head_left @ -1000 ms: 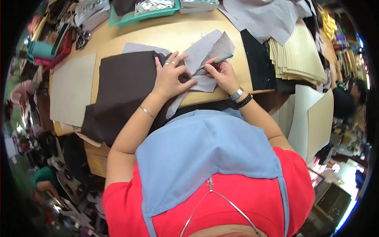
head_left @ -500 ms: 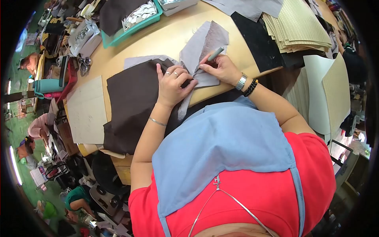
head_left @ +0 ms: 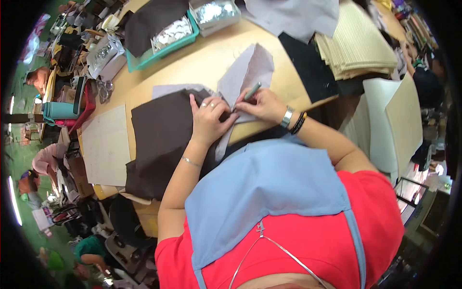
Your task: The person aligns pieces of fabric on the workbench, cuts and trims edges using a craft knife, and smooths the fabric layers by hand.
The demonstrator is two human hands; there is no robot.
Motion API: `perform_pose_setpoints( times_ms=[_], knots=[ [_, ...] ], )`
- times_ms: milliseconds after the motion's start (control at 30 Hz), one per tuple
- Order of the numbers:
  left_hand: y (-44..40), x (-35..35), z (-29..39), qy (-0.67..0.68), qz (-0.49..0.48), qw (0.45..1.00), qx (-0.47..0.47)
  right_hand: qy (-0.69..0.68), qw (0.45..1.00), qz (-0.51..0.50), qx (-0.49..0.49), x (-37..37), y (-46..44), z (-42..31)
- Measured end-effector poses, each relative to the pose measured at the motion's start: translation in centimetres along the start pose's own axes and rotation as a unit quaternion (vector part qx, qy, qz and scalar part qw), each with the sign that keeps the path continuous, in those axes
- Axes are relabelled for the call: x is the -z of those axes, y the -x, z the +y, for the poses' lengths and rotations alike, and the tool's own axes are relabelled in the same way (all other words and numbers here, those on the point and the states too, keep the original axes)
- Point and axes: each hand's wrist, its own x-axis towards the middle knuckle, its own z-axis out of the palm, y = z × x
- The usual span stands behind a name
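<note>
Dark brown fabric (head_left: pixel 161 130) lies over the table's front edge, with grey fabric (head_left: pixel 237 77) beside and partly under it. My left hand (head_left: pixel 210 115) pinches the edge of the brown fabric where it meets the grey piece; the fingertips are close together. Just to its right, my right hand (head_left: pixel 262 105) holds a grey-green pen-like tool (head_left: pixel 253 90), its fingertips close to the left ones over the grey fabric. The tool's tip is too small to make out between the hands.
A teal tray (head_left: pixel 193 30) of pale pieces stands at the back beside a box (head_left: pixel 216 17) of shiny parts. Stacked cream sheets (head_left: pixel 358 43) and black material (head_left: pixel 308 67) lie right. A grey board (head_left: pixel 106 147) lies left. Other people are farther off.
The view has turned and shifted. My right hand has come closer to my left, and the tool now stands more upright. My left hand keeps its pinch on the fabric.
</note>
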Motion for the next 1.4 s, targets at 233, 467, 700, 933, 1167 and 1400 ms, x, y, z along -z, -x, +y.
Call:
perform_pose_setpoints(
  times_ms=[233, 467, 700, 933, 1167, 1400],
  knots=[
    [0.3, 0.1, -0.3, 0.008, 0.012, 1.0, 0.006, -0.14, 0.99, 0.017, -0.019, 0.6, -0.6, -0.3],
    [-2.8, -0.5, 0.4, -0.022, -0.045, 0.998, 0.023, -0.051, 0.977, 0.205, -0.016, 11.6, -1.4, 0.9],
    [-7.6, -4.7, 0.0, -0.001, -0.129, 0.99, 0.053, 0.499, 0.816, 0.287, -0.046, 16.7, 1.7, 0.4],
    [-8.2, -4.2, 0.9, -0.044, -0.2, 0.974, 0.096, 0.39, 0.879, 0.233, 0.146, 11.3, -3.4, 0.0],
    [-7.8, -3.6, 1.1, -0.105, -0.202, 0.967, 0.114, 0.301, 0.931, 0.198, 0.05, 11.6, -3.7, 0.6],
    [-7.6, -4.1, 1.0, -0.157, -0.167, 0.971, 0.074, 0.527, 0.78, 0.267, 0.208, 10.5, -2.6, -0.3]
  ],
)
